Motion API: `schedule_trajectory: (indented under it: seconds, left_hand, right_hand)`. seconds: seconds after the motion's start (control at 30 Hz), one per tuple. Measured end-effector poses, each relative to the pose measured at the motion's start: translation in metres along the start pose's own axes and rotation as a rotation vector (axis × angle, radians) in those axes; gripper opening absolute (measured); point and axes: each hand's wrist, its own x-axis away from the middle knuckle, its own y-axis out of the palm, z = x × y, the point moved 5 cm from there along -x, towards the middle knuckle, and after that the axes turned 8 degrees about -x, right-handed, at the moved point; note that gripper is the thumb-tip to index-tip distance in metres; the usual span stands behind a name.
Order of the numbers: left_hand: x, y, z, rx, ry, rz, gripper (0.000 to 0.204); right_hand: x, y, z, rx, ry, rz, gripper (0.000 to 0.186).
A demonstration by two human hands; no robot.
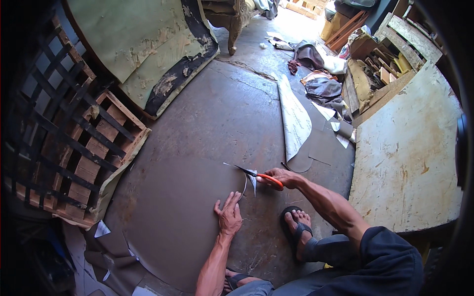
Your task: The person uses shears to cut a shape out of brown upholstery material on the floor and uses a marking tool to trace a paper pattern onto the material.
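Note:
My right hand (277,178) is closed round the orange handles of a pair of scissors (270,180). Their dark blades point left, apart at the edge of a large brown sheet of leather-like upholstery material (177,212) with a rounded outline. A narrow offcut with a pale underside (254,183) curls beside the blades. My left hand (230,215) lies flat on the sheet near its right edge, fingers stretched toward the cut. Nothing is held in it.
To the left lean a wooden frame with black webbing (74,143) and a pale worn panel (143,54). Brown scraps (116,256) lie at lower left. A rolled piece with white backing (295,118) and crumpled material (321,89) lie ahead. A pale board (405,158) stands at right.

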Motion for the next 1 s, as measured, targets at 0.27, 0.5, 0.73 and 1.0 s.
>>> schedule_trajectory:
  seconds: [0.27,0.5,0.73,1.0]
  left_hand:
    - [0.001,-0.002,-0.004,0.021,-0.014,0.001,0.038]
    - [-0.001,-0.008,-0.007,0.14,-0.042,-0.011,0.038]
    - [-0.002,-0.014,-0.008,0.192,-0.049,-0.017,0.036]
    - [-0.004,-0.012,-0.004,0.195,-0.051,-0.023,0.036]
  right_hand:
    - [-0.001,-0.02,-0.024,0.257,0.007,-0.042,0.067]
    - [-0.019,-0.009,-0.027,0.15,0.023,-0.139,0.079]
    - [-0.033,-0.004,-0.044,0.151,-0.01,-0.214,0.064]
    - [-0.045,-0.02,-0.034,0.367,-0.009,-0.146,0.08]
